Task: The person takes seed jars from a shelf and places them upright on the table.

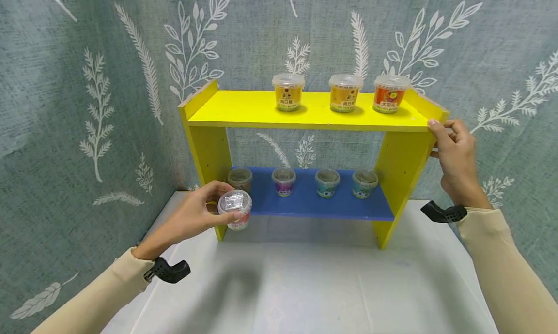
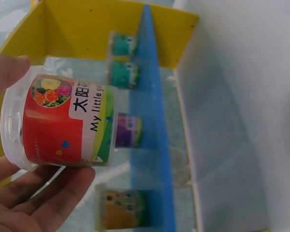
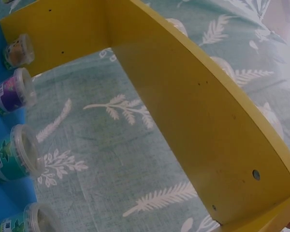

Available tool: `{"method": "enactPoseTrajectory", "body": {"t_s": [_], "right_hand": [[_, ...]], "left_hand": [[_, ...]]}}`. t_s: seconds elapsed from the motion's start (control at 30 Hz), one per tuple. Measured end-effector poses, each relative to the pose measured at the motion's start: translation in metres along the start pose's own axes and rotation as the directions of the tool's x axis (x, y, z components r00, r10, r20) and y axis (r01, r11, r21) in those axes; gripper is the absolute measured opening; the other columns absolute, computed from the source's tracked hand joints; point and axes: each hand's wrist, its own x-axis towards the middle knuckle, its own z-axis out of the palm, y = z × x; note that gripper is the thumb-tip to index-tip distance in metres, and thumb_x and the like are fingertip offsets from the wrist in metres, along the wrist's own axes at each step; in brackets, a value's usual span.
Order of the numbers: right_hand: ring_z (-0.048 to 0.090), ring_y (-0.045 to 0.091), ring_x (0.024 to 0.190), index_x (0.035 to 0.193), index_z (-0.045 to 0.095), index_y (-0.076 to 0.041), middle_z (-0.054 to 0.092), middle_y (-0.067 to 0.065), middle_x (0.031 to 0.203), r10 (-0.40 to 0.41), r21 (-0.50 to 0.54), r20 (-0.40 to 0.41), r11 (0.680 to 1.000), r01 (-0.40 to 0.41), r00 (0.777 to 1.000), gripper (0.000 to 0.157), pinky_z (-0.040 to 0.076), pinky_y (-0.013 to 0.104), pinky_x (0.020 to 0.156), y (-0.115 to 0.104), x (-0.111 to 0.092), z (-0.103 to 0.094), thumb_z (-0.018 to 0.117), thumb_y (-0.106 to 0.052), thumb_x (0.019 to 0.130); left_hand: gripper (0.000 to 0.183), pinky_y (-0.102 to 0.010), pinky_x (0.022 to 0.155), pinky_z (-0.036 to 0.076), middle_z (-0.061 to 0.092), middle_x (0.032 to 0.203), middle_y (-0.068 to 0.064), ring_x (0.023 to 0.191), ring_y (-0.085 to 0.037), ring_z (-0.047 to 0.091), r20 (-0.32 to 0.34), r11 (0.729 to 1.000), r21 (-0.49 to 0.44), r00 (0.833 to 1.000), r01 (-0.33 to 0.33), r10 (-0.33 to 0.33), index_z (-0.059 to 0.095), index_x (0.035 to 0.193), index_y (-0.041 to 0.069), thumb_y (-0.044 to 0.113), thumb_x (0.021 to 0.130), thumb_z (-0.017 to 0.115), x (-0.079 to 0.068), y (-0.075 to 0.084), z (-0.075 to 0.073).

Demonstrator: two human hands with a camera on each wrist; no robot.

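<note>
In my left hand [image 1: 202, 210] is a small clear-lidded plastic cup with a red flower label [image 2: 63, 121], gripped between thumb and fingers. It is in front of the left end of the blue lower shelf [image 1: 279, 207], apart from it. My right hand [image 1: 457, 157] holds the upper right corner of the yellow shelf unit [image 1: 244, 112], thumb on the front edge. On the blue shelf stand an orange-labelled cup [image 2: 121, 209], a purple cup [image 1: 284, 183] and two teal cups [image 1: 327, 184]. The top board bears two yellow cups [image 1: 288, 93] and an orange-red cup [image 1: 389, 96].
The shelf unit stands on a white-covered table [image 1: 305, 276]. Behind it and to the left hangs grey-green cloth [image 1: 131, 92] with white leaf prints. Raised yellow side panels [image 1: 205, 99] bound the top board at both ends.
</note>
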Motion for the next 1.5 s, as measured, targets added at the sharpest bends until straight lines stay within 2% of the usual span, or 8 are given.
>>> {"method": "enactPoseTrajectory", "body": {"t_s": [0.1,0.23,0.3,0.73,1.07,1.23,1.37,1.5], "right_hand": [[0.062,0.016,0.088,0.111,0.063,-0.017,0.057,0.006,0.103,0.003,0.0,0.002,1.0,-0.003,1.0,0.026,0.052,0.018,0.07,0.0,0.0,0.0,0.07,-0.039,0.099],[0.06,0.016,0.09,0.112,0.062,-0.019,0.055,0.006,0.106,0.006,-0.018,0.005,1.0,-0.005,1.0,0.026,0.051,0.018,0.071,0.0,0.0,0.0,0.069,-0.04,0.1],[0.06,0.017,0.091,0.113,0.062,-0.019,0.055,0.006,0.106,0.005,-0.025,0.005,1.0,-0.005,1.0,0.026,0.051,0.019,0.071,0.0,0.0,0.0,0.068,-0.041,0.1],[0.059,0.017,0.091,0.112,0.062,-0.019,0.055,0.006,0.106,0.0,-0.028,-0.004,1.0,0.0,1.0,0.026,0.05,0.02,0.072,0.002,-0.001,0.001,0.068,-0.041,0.1],[0.061,0.017,0.089,0.112,0.062,-0.017,0.056,0.007,0.105,-0.001,0.009,0.001,1.0,0.001,1.0,0.027,0.052,0.019,0.07,0.0,-0.001,0.002,0.07,-0.04,0.099],[0.061,0.017,0.09,0.114,0.062,-0.017,0.056,0.007,0.106,-0.006,0.007,0.008,1.0,0.006,1.0,0.027,0.052,0.019,0.071,0.001,-0.001,0.001,0.069,-0.039,0.1],[0.061,0.017,0.088,0.113,0.062,-0.017,0.057,0.007,0.104,-0.004,0.023,-0.003,1.0,0.004,1.0,0.027,0.052,0.019,0.07,0.0,-0.001,0.002,0.07,-0.039,0.099],[0.061,0.017,0.088,0.113,0.063,-0.017,0.059,0.007,0.103,-0.008,0.032,-0.019,0.999,0.008,1.0,0.027,0.051,0.02,0.07,0.0,-0.001,0.004,0.071,-0.039,0.098]], "left_hand": [[0.053,-0.038,0.086,0.058,0.067,0.115,-0.007,0.099,-0.021,0.068,0.006,1.0,0.0,1.0,-0.021,0.021,0.061,0.128,0.008,0.026,0.085,0.088,-0.004,-0.007,0.006],[0.056,-0.037,0.085,0.059,0.067,0.116,-0.007,0.099,-0.019,0.068,0.019,1.0,0.008,0.999,-0.027,0.027,0.061,0.128,0.007,0.027,0.084,0.088,-0.011,-0.016,0.014],[0.057,-0.033,0.084,0.058,0.067,0.116,-0.007,0.099,-0.018,0.068,0.023,1.0,0.0,1.0,-0.019,0.019,0.061,0.128,0.007,0.028,0.083,0.089,-0.014,-0.021,0.018],[0.061,-0.033,0.084,0.058,0.068,0.114,-0.003,0.098,-0.018,0.069,0.026,0.999,-0.031,0.999,0.03,-0.029,0.061,0.127,0.012,0.035,0.079,0.092,-0.031,-0.055,0.045],[0.063,-0.039,0.086,0.058,0.067,0.113,-0.004,0.1,-0.018,0.069,0.036,0.992,-0.045,0.992,0.119,-0.118,0.06,0.128,0.014,0.04,0.08,0.09,-0.043,-0.078,0.066],[0.064,-0.038,0.086,0.058,0.067,0.114,-0.005,0.102,-0.018,0.069,0.038,0.991,-0.051,0.992,0.122,-0.12,0.06,0.129,0.012,0.039,0.08,0.09,-0.047,-0.089,0.073],[0.065,-0.043,0.088,0.058,0.068,0.114,-0.004,0.102,-0.019,0.069,0.027,0.991,-0.062,0.993,0.118,-0.116,0.061,0.129,0.014,0.04,0.078,0.092,-0.049,-0.095,0.076],[0.065,-0.04,0.088,0.058,0.067,0.115,-0.004,0.102,-0.019,0.069,0.024,0.988,-0.083,0.991,0.132,-0.13,0.061,0.13,0.015,0.038,0.078,0.092,-0.053,-0.1,0.079]]}}
